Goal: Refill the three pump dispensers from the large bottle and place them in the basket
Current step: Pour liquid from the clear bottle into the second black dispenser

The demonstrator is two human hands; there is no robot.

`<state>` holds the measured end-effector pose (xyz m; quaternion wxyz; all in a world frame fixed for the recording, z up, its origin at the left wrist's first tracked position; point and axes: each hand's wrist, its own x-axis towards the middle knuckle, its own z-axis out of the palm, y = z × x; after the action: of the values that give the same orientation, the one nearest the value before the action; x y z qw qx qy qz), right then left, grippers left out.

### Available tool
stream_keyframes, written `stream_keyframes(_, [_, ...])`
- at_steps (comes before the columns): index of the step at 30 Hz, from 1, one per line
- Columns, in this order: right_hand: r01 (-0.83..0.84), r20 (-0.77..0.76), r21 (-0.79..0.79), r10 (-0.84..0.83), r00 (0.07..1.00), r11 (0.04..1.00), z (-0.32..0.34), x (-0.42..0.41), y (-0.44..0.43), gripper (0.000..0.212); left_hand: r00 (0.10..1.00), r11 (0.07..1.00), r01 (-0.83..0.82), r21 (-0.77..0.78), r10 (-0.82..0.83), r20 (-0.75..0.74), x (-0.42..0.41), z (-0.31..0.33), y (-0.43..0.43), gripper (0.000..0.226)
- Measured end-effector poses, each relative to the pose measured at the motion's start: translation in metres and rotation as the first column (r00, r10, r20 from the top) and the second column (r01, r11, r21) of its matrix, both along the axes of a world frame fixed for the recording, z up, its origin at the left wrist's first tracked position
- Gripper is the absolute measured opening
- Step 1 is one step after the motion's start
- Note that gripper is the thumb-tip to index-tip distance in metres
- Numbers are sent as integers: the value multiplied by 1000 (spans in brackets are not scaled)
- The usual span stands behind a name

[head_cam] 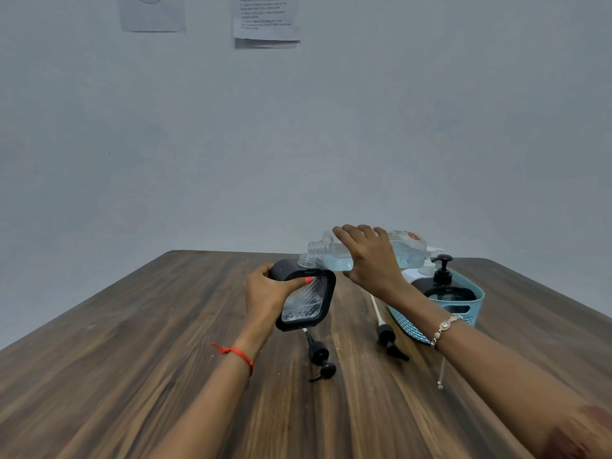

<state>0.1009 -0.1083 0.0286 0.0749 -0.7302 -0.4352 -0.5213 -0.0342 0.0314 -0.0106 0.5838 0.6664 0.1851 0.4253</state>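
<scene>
My left hand grips a black-framed clear dispenser bottle, pump removed, tilted above the table with its open neck up toward the right. My right hand holds the large clear bottle of pale blue liquid nearly on its side, its open mouth touching the dispenser's neck. Two black pump heads with white tubes lie on the table, one under the held dispenser, the other beside the basket. The light blue basket stands at the right with a black pump dispenser and a white one inside.
The brown wooden table runs up to a plain wall. Printed sheets hang high on that wall. The basket stands close to my right forearm.
</scene>
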Motion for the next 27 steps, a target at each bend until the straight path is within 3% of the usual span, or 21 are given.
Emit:
stream_keyframes(8, [-36, -33, 51, 38, 999, 998, 0, -1, 1, 83, 999, 999, 26, -44, -25, 25, 0, 0, 0, 42])
stream_keyframes(12, [-136, -245, 163, 174, 954, 977, 3, -7, 5, 76, 997, 996, 49, -77, -44, 56, -3, 4, 3, 38])
stream_keyframes(15, [-213, -464, 357, 371, 804, 909, 7, -10, 9, 73, 996, 994, 57, -93, -50, 74, -4, 8, 6, 35])
stream_keyframes(18, [-212, -577, 542, 544, 609, 813, 10, -8, 7, 76, 995, 993, 55, -106, -46, 84, -6, 8, 13, 34])
stream_keyframes(21, [-152, -666, 588, 583, 466, 794, 8, 1, 3, 76, 993, 992, 71, -101, -61, 96, -8, 7, 18, 31])
stream_keyframes(25, [-116, -729, 652, 662, 176, 749, -1, 17, -1, 72, 992, 990, 79, -116, -67, 106, -7, 3, 24, 30])
stream_keyframes(27, [-125, -731, 665, 676, 94, 737, -3, 21, -1, 73, 991, 988, 83, -129, -69, 112, -6, 1, 26, 31])
